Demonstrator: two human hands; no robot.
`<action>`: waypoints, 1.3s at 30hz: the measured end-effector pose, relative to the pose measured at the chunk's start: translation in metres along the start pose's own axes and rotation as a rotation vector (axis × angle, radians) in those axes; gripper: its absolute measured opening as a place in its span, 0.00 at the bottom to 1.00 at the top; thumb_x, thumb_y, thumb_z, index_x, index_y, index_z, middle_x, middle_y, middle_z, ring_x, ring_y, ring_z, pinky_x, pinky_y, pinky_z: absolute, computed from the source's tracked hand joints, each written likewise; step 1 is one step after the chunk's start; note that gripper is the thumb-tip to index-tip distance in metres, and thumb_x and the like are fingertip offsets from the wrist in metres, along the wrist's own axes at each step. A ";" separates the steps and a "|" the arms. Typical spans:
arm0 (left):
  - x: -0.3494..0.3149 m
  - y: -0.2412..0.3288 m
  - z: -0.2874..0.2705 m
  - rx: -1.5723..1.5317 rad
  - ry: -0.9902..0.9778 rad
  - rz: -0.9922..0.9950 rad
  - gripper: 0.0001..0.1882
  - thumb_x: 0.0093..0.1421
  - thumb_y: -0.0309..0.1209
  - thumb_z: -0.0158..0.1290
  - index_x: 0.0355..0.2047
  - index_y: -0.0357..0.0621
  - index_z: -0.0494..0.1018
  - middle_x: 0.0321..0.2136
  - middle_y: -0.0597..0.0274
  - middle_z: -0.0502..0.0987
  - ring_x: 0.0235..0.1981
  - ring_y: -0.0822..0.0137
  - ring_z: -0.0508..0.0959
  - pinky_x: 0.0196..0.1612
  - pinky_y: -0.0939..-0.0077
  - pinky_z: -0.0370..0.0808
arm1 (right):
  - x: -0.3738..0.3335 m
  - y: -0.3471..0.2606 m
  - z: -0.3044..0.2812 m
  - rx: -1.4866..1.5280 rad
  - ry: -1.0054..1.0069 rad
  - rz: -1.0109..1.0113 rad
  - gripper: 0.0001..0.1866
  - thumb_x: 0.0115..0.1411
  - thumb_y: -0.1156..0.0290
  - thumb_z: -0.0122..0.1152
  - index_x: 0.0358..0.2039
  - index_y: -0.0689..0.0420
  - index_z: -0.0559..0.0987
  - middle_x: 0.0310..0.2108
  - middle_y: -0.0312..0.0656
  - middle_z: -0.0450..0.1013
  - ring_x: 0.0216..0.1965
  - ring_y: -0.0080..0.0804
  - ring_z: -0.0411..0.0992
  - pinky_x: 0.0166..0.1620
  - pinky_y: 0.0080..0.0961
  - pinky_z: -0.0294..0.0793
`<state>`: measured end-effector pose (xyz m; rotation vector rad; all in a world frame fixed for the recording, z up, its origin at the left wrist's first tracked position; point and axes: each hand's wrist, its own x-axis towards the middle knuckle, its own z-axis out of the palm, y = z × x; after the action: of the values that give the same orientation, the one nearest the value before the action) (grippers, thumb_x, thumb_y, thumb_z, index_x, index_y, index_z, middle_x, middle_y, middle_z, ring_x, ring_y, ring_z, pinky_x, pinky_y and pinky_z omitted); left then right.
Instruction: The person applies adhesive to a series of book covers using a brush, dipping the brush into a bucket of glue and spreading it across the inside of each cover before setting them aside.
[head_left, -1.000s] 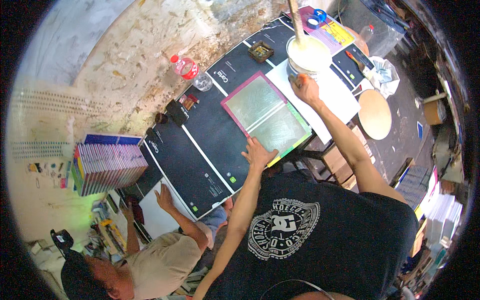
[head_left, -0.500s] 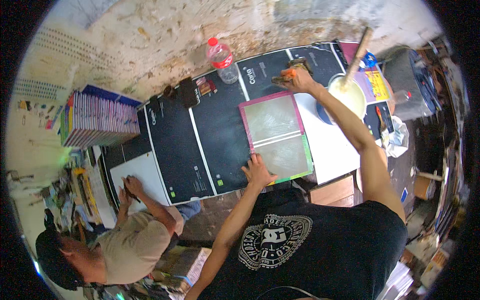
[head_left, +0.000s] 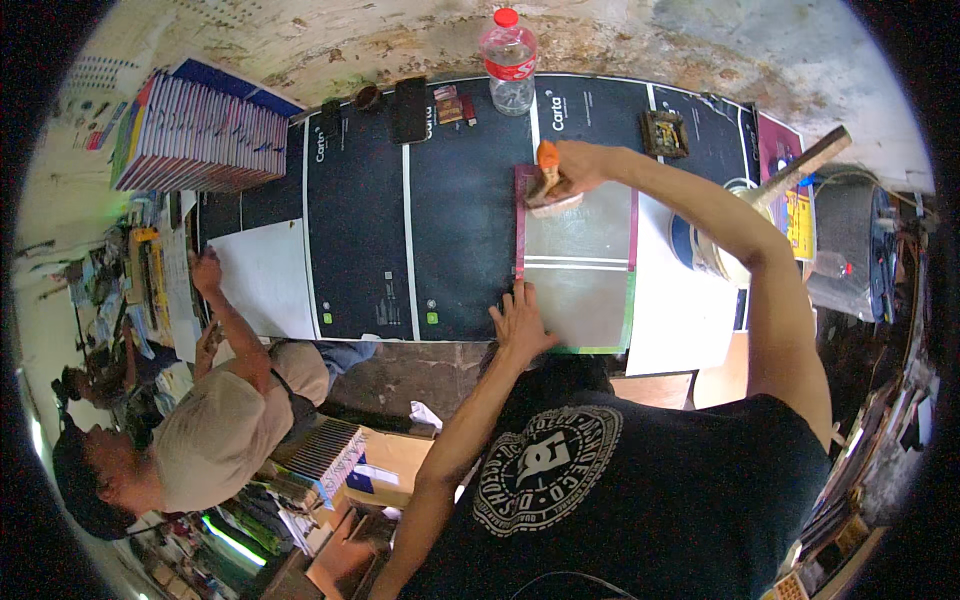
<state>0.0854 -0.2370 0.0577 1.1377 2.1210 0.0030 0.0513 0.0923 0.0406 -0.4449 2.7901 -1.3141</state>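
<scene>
Right hand [head_left: 582,166] held brush [head_left: 554,206] at far left of grey panel [head_left: 590,240], lying lengthwise near-to-far; left hand [head_left: 521,327], spread, touched near-left edge.

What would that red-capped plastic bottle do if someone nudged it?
The plastic bottle stands tall on a narrow base, so it might tip easily. Its round body would probably roll once down. It looks see-through, with no obvious liquid, so it is likely light.

brush [head_left: 547,188]: 1 | gray panel [head_left: 585,238]: 1 | bucket [head_left: 688,243]: 1 | stick [head_left: 806,163]: 1 | red-capped bottles [head_left: 511,70]: 2 | tray [head_left: 649,136]: 1
</scene>
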 end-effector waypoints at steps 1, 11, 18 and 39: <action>0.000 -0.002 0.005 -0.008 0.001 -0.015 0.59 0.36 0.48 0.73 0.63 0.36 0.55 0.64 0.49 0.55 0.56 0.48 0.66 0.53 0.42 0.62 | 0.012 -0.001 -0.010 0.007 -0.011 -0.011 0.19 0.53 0.51 0.67 0.36 0.52 0.79 0.30 0.49 0.78 0.32 0.52 0.77 0.36 0.42 0.78; -0.001 -0.015 0.014 -0.012 0.040 -0.005 0.60 0.35 0.51 0.71 0.64 0.37 0.53 0.63 0.52 0.57 0.60 0.49 0.63 0.56 0.38 0.60 | -0.025 -0.088 0.022 0.066 0.293 0.054 0.08 0.56 0.66 0.60 0.32 0.57 0.80 0.29 0.50 0.77 0.30 0.51 0.76 0.35 0.39 0.77; -0.011 -0.018 0.011 0.012 0.087 0.065 0.51 0.40 0.49 0.68 0.60 0.36 0.60 0.57 0.52 0.62 0.56 0.50 0.65 0.51 0.42 0.61 | -0.149 -0.179 0.098 0.052 0.823 0.598 0.11 0.60 0.73 0.65 0.41 0.64 0.81 0.37 0.45 0.80 0.38 0.31 0.78 0.40 0.26 0.77; 0.116 -0.032 -0.027 -0.339 0.310 -0.262 0.30 0.44 0.46 0.61 0.43 0.36 0.78 0.44 0.42 0.76 0.49 0.45 0.76 0.54 0.54 0.72 | -0.182 -0.215 0.129 0.104 1.453 0.932 0.14 0.60 0.66 0.67 0.37 0.66 0.79 0.28 0.38 0.76 0.30 0.20 0.70 0.34 0.19 0.70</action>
<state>0.0054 -0.1635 -0.0013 0.6890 2.4111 0.4261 0.2967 -0.0855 0.1029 2.3204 2.6756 -1.7061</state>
